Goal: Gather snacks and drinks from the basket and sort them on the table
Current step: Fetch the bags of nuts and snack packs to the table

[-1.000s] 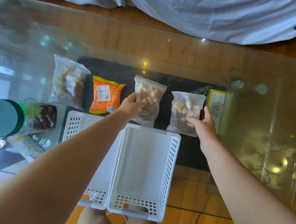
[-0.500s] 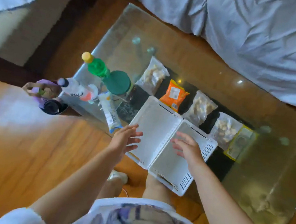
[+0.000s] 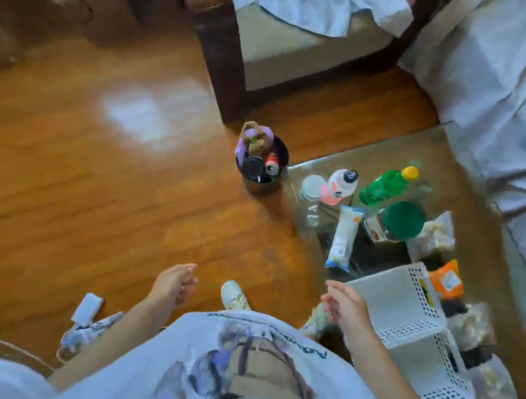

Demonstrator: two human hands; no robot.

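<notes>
Half a second ago both hands rested on the white baskets; now they have come off and the view has swung left, toward the floor. My left hand [image 3: 173,283] hangs over the wooden floor [image 3: 97,177] with fingers loosely curled and nothing in it, and my right hand [image 3: 346,307] hovers just beside the near edge of the baskets [image 3: 407,315], equally relaxed and holding nothing. Those two baskets stand side by side on the glass bench [image 3: 378,154] and look empty, which I take to mean the unloading is done. Drinks are grouped at the bench's left end: a green bottle [image 3: 384,185] with a yellow cap, a white-and-pink bottle [image 3: 340,186], a green-lidded jar [image 3: 399,219]. A long snack packet [image 3: 343,236] lies just in front of them. Snacks run in a row behind the baskets, an orange packet [image 3: 447,279] and clear bags [image 3: 434,235] among them, so like sits with like. A dark bin [image 3: 261,162] of cans stands on the floor beside the bench's corner. I judge the sorting nearly complete.
</notes>
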